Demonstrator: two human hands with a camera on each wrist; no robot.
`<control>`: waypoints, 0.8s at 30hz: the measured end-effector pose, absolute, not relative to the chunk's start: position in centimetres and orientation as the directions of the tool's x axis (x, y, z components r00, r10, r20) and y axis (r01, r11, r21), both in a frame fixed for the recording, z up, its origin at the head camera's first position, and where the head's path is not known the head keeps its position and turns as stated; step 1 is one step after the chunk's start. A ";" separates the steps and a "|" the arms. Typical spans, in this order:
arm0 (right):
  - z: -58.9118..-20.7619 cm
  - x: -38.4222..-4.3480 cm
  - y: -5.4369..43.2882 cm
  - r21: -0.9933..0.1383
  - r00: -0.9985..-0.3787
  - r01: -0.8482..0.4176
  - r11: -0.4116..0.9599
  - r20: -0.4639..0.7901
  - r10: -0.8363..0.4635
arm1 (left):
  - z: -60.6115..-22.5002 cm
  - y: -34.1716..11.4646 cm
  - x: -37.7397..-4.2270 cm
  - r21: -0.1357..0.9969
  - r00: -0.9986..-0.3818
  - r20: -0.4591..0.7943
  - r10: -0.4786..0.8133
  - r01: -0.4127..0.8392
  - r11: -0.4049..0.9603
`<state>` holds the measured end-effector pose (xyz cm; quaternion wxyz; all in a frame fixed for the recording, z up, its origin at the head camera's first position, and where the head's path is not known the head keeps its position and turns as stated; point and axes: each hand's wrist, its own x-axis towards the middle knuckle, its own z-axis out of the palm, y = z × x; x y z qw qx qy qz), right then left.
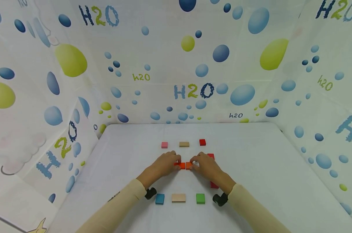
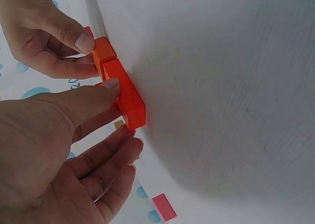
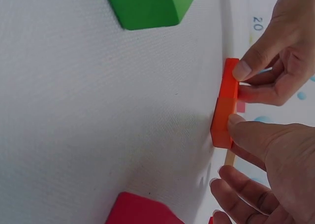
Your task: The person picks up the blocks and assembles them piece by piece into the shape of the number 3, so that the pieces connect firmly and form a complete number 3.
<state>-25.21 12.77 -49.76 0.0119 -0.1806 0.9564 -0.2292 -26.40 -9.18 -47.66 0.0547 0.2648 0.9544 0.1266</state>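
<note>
White tabletop [image 1: 251,155] is backed by a wall sheet [image 1: 161,48] printed with bubbles and H2O lettering. Two cream sleeves [image 1: 117,207] are reached in from the near side, a dark wrist device seen at each cuff.

Left hand [image 1: 166,162]: grip closed to block width, red-orange block [image 2: 129,98] pinched between thumb and fingers, other fingers loosely bent. Right hand [image 1: 208,165]: grip likewise narrowed, orange block [image 3: 223,123] pinched.

Red-orange block is located mid-tabletop, between the hands; its long axis is laid left-right, right end pointed at the orange block. Orange block is lined up on that same axis, end to end; whether a sliver of gap is left cannot be told.

Red piece [image 1: 211,156] is partly covered by the right hand; one or two blocks, cannot be told.

Beige block [image 1: 178,198] is placed in the near row, long axis left-right, flanked by blue block [image 1: 159,199] and green block [image 1: 200,198]. Tan block [image 1: 184,144] is set in the far row, also lengthwise left-right, flanked by pink block [image 1: 164,145] and small red block [image 1: 202,142].
</note>
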 end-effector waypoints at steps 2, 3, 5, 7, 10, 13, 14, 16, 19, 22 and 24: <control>-49.8 -25.2 12.8 -0.445 -0.934 -0.340 0.828 0.059 -0.351 | -47.6 -9.2 -26.4 0.275 -0.854 -0.042 0.519 0.489 0.828; -49.8 -25.2 12.7 -0.446 -0.935 -0.339 0.828 0.059 -0.351 | -47.6 -9.2 -26.3 0.278 -0.853 -0.044 0.520 0.490 0.826; -49.8 -25.2 12.7 -0.447 -0.935 -0.337 0.828 0.057 -0.350 | -47.5 -9.1 -26.3 0.284 -0.851 -0.044 0.523 0.491 0.823; -49.9 -25.2 12.7 -0.448 -0.934 -0.338 0.827 0.057 -0.351 | -47.5 -9.1 -26.3 0.283 -0.850 -0.045 0.524 0.492 0.823; -49.8 -25.3 12.7 -0.445 -0.932 -0.345 0.827 0.060 -0.356 | -47.5 -9.1 -26.4 0.277 -0.848 -0.040 0.528 0.498 0.821; -49.8 -25.3 12.8 -0.444 -0.930 -0.352 0.824 0.065 -0.362 | -47.6 -9.1 -26.4 0.275 -0.848 -0.039 0.529 0.500 0.821; -49.8 -25.3 12.8 -0.446 -0.930 -0.352 0.823 0.066 -0.362 | -47.6 -9.1 -26.4 0.277 -0.848 -0.038 0.529 0.500 0.821; -49.8 -25.3 12.8 -0.449 -0.930 -0.351 0.822 0.065 -0.361 | -47.6 -9.1 -26.5 0.281 -0.849 -0.040 0.527 0.497 0.821; -49.9 -25.4 12.8 -0.450 -0.931 -0.350 0.822 0.065 -0.360 | -47.6 -9.1 -26.4 0.287 -0.850 -0.045 0.524 0.492 0.822; -49.9 -25.4 12.7 -0.451 -0.931 -0.348 0.822 0.063 -0.359 | -47.6 -9.1 -26.4 0.294 -0.849 -0.044 0.527 0.493 0.819; -49.9 -25.4 12.7 -0.449 -0.931 -0.346 0.824 0.059 -0.359 | -47.5 -9.1 -26.3 0.294 -0.848 -0.042 0.529 0.496 0.817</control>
